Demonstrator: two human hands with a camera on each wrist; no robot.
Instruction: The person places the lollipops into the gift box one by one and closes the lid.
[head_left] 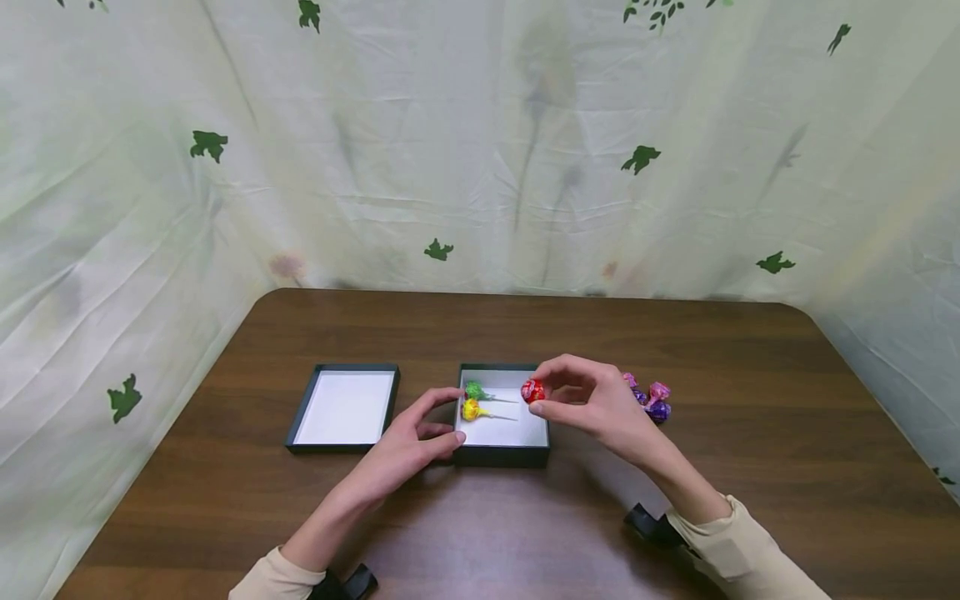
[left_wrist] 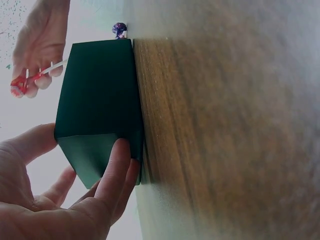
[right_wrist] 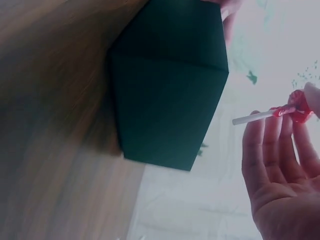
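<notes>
My right hand (head_left: 592, 400) pinches a red-wrapped lollipop (head_left: 532, 391) by its head between thumb and fingers, over the right side of an open dark green box (head_left: 501, 456). In the right wrist view the white stick (right_wrist: 252, 118) points toward the box. Inside, on the white bottom, a green lollipop (head_left: 476, 390) and a yellow lollipop (head_left: 471, 409) lie side by side, sticks to the right. My left hand (head_left: 412, 442) rests against the box's left side, thumb at the near corner and index finger at the rim; other fingers (left_wrist: 117, 160) touch the side wall.
Left of the box lies its matching lid (head_left: 347, 407), white inside facing up. Several purple and pink wrapped lollipops (head_left: 657, 402) lie on the brown table (head_left: 480, 533) to the right, partly behind my right hand. A pale leaf-patterned curtain (head_left: 480, 150) hangs behind the table.
</notes>
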